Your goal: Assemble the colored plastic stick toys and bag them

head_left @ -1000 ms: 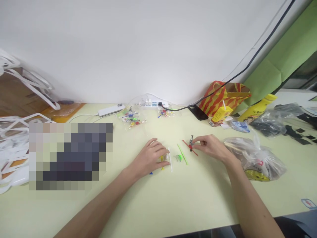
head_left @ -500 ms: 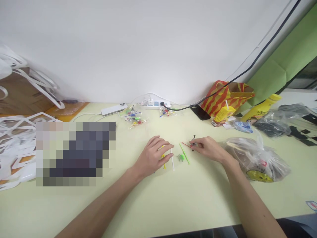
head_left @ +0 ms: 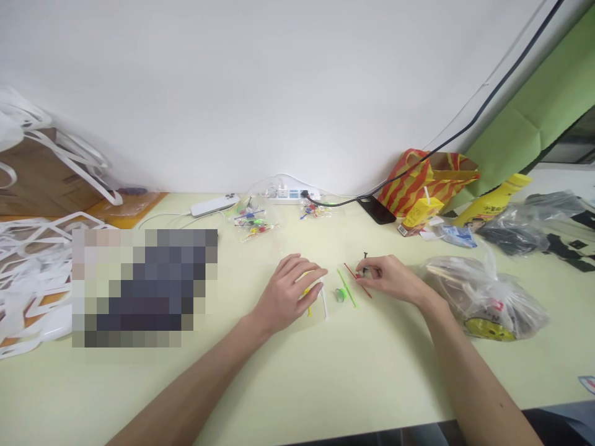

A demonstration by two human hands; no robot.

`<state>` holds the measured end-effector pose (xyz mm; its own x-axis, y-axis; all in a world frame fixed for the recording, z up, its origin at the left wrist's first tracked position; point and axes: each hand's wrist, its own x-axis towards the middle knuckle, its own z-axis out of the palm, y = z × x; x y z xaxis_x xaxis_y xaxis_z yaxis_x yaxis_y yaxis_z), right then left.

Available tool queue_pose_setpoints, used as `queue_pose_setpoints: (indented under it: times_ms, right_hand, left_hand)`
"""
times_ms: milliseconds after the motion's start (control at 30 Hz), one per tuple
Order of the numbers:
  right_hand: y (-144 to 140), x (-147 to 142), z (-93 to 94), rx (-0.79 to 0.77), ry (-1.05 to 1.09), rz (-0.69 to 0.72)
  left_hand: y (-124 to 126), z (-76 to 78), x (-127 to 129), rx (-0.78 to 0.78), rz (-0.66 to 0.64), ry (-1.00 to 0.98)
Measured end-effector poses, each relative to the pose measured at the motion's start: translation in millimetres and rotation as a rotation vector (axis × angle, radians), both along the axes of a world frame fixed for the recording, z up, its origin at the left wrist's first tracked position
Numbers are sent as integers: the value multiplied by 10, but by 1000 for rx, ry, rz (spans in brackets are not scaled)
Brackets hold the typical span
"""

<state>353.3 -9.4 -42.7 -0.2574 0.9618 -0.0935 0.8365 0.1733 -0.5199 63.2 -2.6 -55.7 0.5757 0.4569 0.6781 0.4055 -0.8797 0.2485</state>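
Observation:
My left hand, palm down with fingers apart, is over a yellow plastic stick and beside a white plastic stick. It partly covers both. My right hand pinches a thin red plastic stick near its middle, and the fingers hide part of it. A black piece shows behind those fingertips, partly hidden. Between the hands lie a bright green stick and a small round piece, green and clear.
Small clear bags of coloured plastic parts lie near the power strip. At right are a knotted plastic bag, a yellow drink carton, a phone and a striped bag. White hangers lie left of a blurred-out dark patch.
The red stick has turned in my right fingers and now slants much like the green stick, with its lower end showing. My left hand has barely moved.

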Motion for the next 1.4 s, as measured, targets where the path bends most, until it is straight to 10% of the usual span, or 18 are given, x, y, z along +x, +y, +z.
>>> queue_pose_setpoints:
  times_ms: [333, 767, 1400]
  right_hand:
    - [21, 124, 2, 45, -123, -154]
    - [-142, -431, 117, 78, 648, 0]
    - [-325, -856, -85, 75, 948, 74]
  left_hand:
    - [4, -11, -7, -9, -6, -6]
    - [-148, -17, 104, 121, -26, 16]
    - [-142, -31, 119, 62, -24, -41]
